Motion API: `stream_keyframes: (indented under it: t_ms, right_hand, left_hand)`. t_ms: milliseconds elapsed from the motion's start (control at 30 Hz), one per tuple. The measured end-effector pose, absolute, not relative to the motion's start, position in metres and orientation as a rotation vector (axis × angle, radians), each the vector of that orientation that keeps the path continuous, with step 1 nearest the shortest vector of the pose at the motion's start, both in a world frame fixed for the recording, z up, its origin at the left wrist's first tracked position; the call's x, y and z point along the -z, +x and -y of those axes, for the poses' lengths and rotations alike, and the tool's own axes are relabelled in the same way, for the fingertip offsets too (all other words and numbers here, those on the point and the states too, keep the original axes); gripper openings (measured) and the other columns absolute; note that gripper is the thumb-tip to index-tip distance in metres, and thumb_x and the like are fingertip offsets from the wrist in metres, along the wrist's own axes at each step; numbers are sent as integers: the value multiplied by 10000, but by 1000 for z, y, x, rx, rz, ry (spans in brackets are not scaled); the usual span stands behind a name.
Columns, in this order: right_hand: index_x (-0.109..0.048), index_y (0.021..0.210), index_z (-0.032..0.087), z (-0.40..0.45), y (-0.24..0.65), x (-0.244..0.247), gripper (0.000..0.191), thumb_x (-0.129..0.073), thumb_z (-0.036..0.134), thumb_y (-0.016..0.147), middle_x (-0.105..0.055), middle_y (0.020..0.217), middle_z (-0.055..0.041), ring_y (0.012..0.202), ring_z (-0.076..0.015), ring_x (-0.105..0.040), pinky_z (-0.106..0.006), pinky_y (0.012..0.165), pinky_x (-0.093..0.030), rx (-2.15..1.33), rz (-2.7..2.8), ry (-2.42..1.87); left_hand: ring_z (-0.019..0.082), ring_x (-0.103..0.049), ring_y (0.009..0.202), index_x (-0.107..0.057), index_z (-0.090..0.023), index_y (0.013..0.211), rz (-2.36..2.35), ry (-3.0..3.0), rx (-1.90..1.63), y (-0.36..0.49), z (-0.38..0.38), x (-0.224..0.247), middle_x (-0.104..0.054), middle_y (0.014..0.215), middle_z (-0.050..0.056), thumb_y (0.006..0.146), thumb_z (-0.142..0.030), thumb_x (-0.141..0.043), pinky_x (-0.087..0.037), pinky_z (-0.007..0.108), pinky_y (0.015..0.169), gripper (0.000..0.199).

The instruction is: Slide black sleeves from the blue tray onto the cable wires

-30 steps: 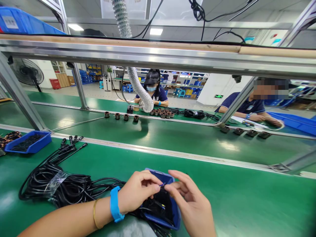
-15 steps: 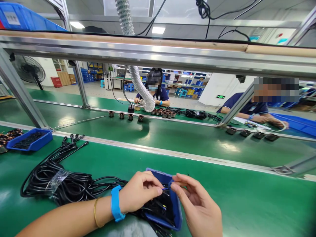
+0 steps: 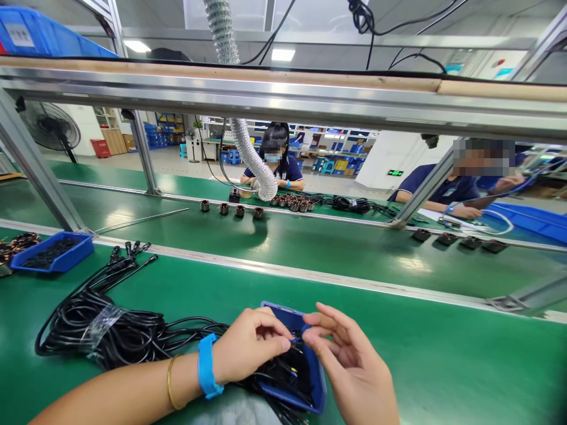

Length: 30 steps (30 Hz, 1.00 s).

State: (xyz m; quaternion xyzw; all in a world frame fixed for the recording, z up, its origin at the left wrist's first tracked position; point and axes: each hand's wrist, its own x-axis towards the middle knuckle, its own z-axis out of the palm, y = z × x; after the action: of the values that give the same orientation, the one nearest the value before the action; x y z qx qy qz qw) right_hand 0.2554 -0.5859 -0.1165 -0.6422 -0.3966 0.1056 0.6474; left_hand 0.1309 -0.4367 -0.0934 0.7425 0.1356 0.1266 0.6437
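Note:
My left hand [image 3: 250, 345], with a blue band at the wrist, pinches a thin blue wire [image 3: 295, 339] between thumb and forefinger. Facing it, my right hand [image 3: 354, 369] has its thumb and forefinger closed at the wire's tip; whatever they hold is too small to make out. Both hands are above a blue bin [image 3: 319, 383] with black cable ends and small dark pieces in it. From the bin, black cables run left to a thick coiled bundle [image 3: 133, 330] wrapped with clear tape. Several black connectors [image 3: 128, 249] stick out at the bundle's far end.
A second blue bin [image 3: 71, 254] with small black parts stands at the left beside copper-wound coils [image 3: 20, 243]. Metal frame rails [image 3: 283, 112] cross ahead. Copper coils [image 3: 224, 208] and dark blocks [image 3: 447, 239] lie on the green belt. Two co-workers sit across, beside a flexible duct [image 3: 250, 153].
My right hand has shifted slightly left, while my left hand keeps its pinch on the wire. Coils and dark blocks on the belt have moved right. The right co-worker's hand has risen.

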Motion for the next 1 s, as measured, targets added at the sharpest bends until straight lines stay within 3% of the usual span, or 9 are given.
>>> stream_keyframes:
  t_ms: [367, 600, 800, 933, 1000]
  right_hand:
    - [-702, 1124, 245, 588, 259, 111, 271, -691, 240, 854, -743, 961, -60, 783, -169, -727, -239, 742, -621, -13, 1171, -1595]
    - [-705, 1057, 203, 585, 259, 110, 260, -722, 335, 834, -745, 841, -68, 689, -187, -722, -246, 592, -618, -366, 916, -1477]
    - [-722, 982, 253, 579, 245, 106, 172, -690, 160, 840, -742, 905, -30, 757, -172, -712, -253, 735, -595, 250, 1208, -1542]
    - [-710, 949, 243, 573, 244, 106, 107, -660, 182, 876, -723, 855, -21, 720, -151, -696, -212, 657, -575, 227, 1290, -1516]
    - [-720, 928, 245, 573, 249, 106, 81, -654, 226, 886, -725, 892, -38, 793, -175, -701, -242, 706, -580, 221, 1280, -1541]
  left_hand:
    - [119, -492, 686, -744, -129, 838, -324, 1734, -263, 130, 437, 91, -545, 814, 22, 763, -239, -667, -385, 258, 648, 153]
    - [133, -502, 712, -751, -141, 839, -251, 1726, -248, 129, 437, 92, -538, 811, 23, 768, -262, -664, -385, 271, 674, 165]
    - [128, -484, 695, -728, -118, 845, -302, 1706, -276, 131, 438, 92, -541, 809, 25, 761, -266, -666, -377, 273, 665, 181]
    - [127, -465, 686, -698, -117, 799, -292, 1694, -285, 132, 437, 94, -539, 786, 22, 756, -292, -672, -362, 274, 651, 182]
    - [128, -463, 687, -688, -117, 802, -302, 1676, -294, 133, 437, 95, -541, 782, 22, 760, -309, -670, -362, 277, 654, 198]
